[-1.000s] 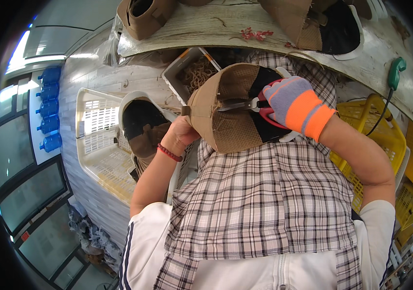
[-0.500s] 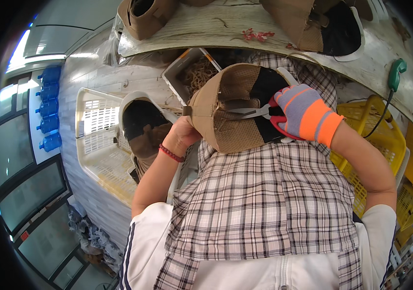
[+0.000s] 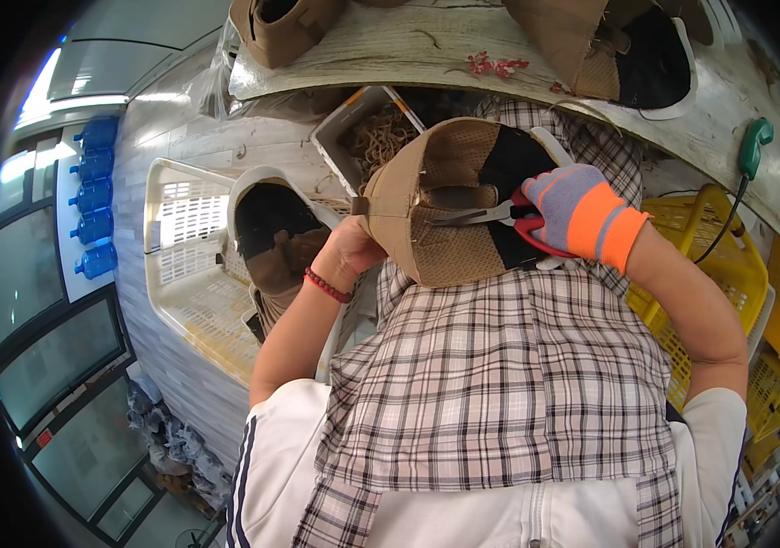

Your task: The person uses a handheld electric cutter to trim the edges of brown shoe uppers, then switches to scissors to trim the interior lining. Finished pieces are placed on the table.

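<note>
A tan shoe point(image 3: 399, 247) with black lining and a white sole edge rests on my lap, its opening facing up. My bare left hand point(image 3: 359, 245), with a red bead bracelet at the wrist, grips its left end; the fingertips are hidden behind the tan material. In an orange and grey glove, my right hand point(image 3: 582, 212) is closed around the red handles of a pair of scissors point(image 3: 477, 217). The blades point left into the shoe's opening, over the tan inner edge. Whether they touch a thread there is too small to tell.
Left of me, another tan shoe point(image 3: 271, 219) lies on a white plastic basket point(image 3: 159, 247). Beyond my lap stands a white box point(image 3: 330, 144) of tan scraps. More shoes point(image 3: 650, 64) sit on the worktable point(image 3: 390, 55). A green corded tool point(image 3: 756, 146) hangs at its right, above a yellow basket point(image 3: 737, 265).
The scissor blades look closer together than before. Both hands and the shoe have stayed in nearly the same place, with a slight shift of the whole view.
</note>
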A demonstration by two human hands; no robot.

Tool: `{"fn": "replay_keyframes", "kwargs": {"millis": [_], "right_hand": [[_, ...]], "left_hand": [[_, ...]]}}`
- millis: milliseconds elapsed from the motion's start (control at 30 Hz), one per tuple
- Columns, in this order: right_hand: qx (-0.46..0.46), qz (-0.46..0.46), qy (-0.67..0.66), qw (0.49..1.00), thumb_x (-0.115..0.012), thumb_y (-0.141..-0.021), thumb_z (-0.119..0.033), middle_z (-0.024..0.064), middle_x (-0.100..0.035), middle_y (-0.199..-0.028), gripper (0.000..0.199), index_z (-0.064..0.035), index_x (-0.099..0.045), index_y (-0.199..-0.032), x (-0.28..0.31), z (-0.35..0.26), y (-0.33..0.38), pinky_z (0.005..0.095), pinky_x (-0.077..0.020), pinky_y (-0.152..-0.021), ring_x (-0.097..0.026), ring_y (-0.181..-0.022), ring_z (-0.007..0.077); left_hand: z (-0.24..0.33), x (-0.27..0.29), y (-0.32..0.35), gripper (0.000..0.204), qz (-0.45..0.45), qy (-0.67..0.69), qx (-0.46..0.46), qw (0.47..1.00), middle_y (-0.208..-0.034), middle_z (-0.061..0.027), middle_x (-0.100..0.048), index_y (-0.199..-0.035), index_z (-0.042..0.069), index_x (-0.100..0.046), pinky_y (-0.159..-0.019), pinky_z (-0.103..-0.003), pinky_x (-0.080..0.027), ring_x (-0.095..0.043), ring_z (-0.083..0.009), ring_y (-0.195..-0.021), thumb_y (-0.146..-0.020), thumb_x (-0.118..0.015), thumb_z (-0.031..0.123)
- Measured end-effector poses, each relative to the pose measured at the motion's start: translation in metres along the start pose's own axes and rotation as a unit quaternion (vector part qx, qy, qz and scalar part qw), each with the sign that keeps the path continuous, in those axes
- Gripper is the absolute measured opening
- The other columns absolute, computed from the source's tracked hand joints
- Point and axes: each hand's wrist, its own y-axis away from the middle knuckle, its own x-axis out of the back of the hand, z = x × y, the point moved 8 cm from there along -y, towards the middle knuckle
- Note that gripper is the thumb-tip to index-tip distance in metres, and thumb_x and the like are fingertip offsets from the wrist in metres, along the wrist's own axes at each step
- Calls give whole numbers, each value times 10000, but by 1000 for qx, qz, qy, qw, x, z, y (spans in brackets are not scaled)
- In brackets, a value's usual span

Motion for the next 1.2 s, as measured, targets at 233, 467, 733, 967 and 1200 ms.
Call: {"fn": "replay_keyframes", "kwargs": {"millis": [233,467,733,967,1200], "right_hand": [[36,70,38,996,-722,-772,-335,61,-701,-861,344,-108,-682,-1027,5,-6,3,361,-546,-690,-688,-820,244],[-26,69,-59,996,-696,-779,-533,106,-701,-882,534,-70,-670,-1043,0,8,8,367,-543,-710,-690,-843,265],[-50,-69,-143,986,-701,-636,-760,179,-686,-855,856,17,-634,-988,4,4,12,397,-539,-701,-679,-816,340],[-27,-104,-116,987,-652,-640,-803,175,-696,-846,895,22,-658,-987,5,-9,1,390,-546,-708,-690,-805,329],[-31,-108,-111,987,-668,-639,-788,193,-692,-798,901,35,-661,-1004,5,-14,-4,395,-547,-681,-690,-767,335]], "left_hand": [[-3,3,-4,257,-19,14,10,1000,-996,-61,-656,-1104,-54,-598,-846,-265,-518,-636,-119,-881,-870,-661,30],[-6,12,-7,254,-22,3,15,1000,-1034,-83,-665,-1121,-47,-612,-882,-301,-526,-650,-151,-924,-875,-640,11],[-10,4,-4,278,-6,67,-3,998,-1079,-109,-695,-1120,-26,-663,-887,-344,-552,-673,-203,-970,-847,-627,-65],[-19,22,-10,304,4,87,-17,996,-1103,-124,-693,-1138,-28,-661,-904,-341,-553,-678,-210,-978,-843,-616,-90],[-20,20,-9,310,-24,107,-21,994,-1108,-135,-691,-1145,-30,-659,-898,-340,-557,-681,-211,-980,-848,-605,-95]]}}
